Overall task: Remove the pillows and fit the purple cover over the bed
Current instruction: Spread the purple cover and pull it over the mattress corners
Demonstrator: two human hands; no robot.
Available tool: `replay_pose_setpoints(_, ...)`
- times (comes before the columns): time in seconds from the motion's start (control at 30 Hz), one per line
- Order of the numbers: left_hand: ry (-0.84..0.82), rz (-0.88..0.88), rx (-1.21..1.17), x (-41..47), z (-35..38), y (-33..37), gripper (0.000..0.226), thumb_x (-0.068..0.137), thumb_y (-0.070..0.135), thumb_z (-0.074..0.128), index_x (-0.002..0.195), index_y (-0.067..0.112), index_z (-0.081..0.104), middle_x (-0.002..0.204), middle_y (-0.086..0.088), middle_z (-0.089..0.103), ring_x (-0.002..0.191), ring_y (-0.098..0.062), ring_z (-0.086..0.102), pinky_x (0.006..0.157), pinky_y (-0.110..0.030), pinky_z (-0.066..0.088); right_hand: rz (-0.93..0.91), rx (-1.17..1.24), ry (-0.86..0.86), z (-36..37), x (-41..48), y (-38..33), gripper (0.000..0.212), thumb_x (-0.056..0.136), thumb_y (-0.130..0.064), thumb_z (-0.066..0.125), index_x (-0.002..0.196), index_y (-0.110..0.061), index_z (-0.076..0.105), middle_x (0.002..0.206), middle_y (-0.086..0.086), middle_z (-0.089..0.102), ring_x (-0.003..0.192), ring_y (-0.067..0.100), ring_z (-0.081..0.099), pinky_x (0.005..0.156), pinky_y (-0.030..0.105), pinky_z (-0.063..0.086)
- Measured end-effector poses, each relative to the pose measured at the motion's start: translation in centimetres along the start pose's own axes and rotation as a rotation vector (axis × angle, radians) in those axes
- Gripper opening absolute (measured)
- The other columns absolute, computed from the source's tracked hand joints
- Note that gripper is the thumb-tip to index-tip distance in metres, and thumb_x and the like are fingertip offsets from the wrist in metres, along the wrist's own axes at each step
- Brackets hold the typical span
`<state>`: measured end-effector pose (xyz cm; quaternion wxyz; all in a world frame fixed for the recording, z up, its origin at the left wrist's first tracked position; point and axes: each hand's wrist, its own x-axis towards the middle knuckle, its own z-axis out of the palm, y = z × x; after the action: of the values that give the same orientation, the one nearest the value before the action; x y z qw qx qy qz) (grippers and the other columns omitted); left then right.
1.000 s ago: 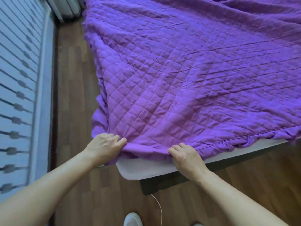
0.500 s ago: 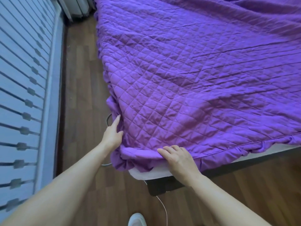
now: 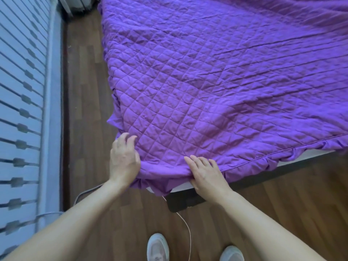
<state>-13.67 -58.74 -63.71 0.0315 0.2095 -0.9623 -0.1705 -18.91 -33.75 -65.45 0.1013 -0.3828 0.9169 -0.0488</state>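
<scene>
From where I stand at the foot corner, the purple cover (image 3: 216, 81) is spread over most of the bed (image 3: 180, 201), its quilted top wrinkled and its ruffled hem hanging over the near edge. A pale strip of mattress (image 3: 181, 187) shows beneath the hem by the corner. The person's left hand (image 3: 123, 159) is set against the side of the cover right at that corner, palm to the fabric, fingers bent loosely over the top. They are blurred, so I cannot tell whether that grip has closed on any cloth. The right hand (image 3: 205, 174) lies on the cover just beside it along the foot edge. Its grip is apart, the fingers stretched flat and pressing down on the quilting, the thumb hidden at the hem. Below, the wooden floor (image 3: 84, 91) runs between the bed and a slatted white wall panel (image 3: 22, 91). A thin pale cord (image 3: 186, 228) trails from under the corner toward two light shoes (image 3: 157, 247), and a grey cable (image 3: 82, 194) curves near the panel.
</scene>
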Motion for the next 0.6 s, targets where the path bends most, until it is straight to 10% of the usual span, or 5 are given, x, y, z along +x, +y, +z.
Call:
replay_pose_setpoints(0.2, -0.21, 0.701, 0.234, -5.5, 1.5, -1.0, 0.025, 0.078, 0.042, 0.047, 0.087, 0.02, 0.055, 0.092, 0.004, 0.062, 0.084, -0.019, 0.062, 0.08, -0.03, 0.035, -0.12, -0.042, 0.054, 0.7, -1.9, 0.5, 0.028, 0.066, -0.005, 0.032, 0.077, -0.016, 0.055, 0.079, 0.002, 0.062, 0.07, 0.024, 0.061, 0.057, 0.032, 0.05)
replay_pose_setpoints(0.47, -0.28, 0.29, 0.101, -2.6, 0.0, 0.3, 0.018, 0.087, 0.034, 0.04, 0.084, 0.021, 0.052, 0.067, 0.001, 0.06, 0.071, -0.026, 0.057, 0.061, -0.027, 0.031, 0.025, -0.076, 0.073, -0.2, -3.4, 3.9, 0.06, 0.064, -0.008, 0.07, 0.121, -0.016, 0.053, 0.107, 0.0, 0.061, 0.092, 0.024, 0.06, 0.09, 0.049, 0.047)
replay_pose_setpoints(0.6, 0.028, 0.601, 0.076, -4.6, 1.3, 4.8, 0.021, 0.082, 0.02, 0.046, 0.103, 0.02, 0.048, 0.103, -0.005, 0.062, 0.092, -0.026, 0.058, 0.086, -0.031, 0.037, 0.15, 0.016, 0.066, -0.5, -3.1, 6.7, 0.036, 0.072, 0.003, 0.055, 0.105, -0.012, 0.056, 0.091, 0.004, 0.064, 0.087, 0.029, 0.061, 0.096, 0.043, 0.039)
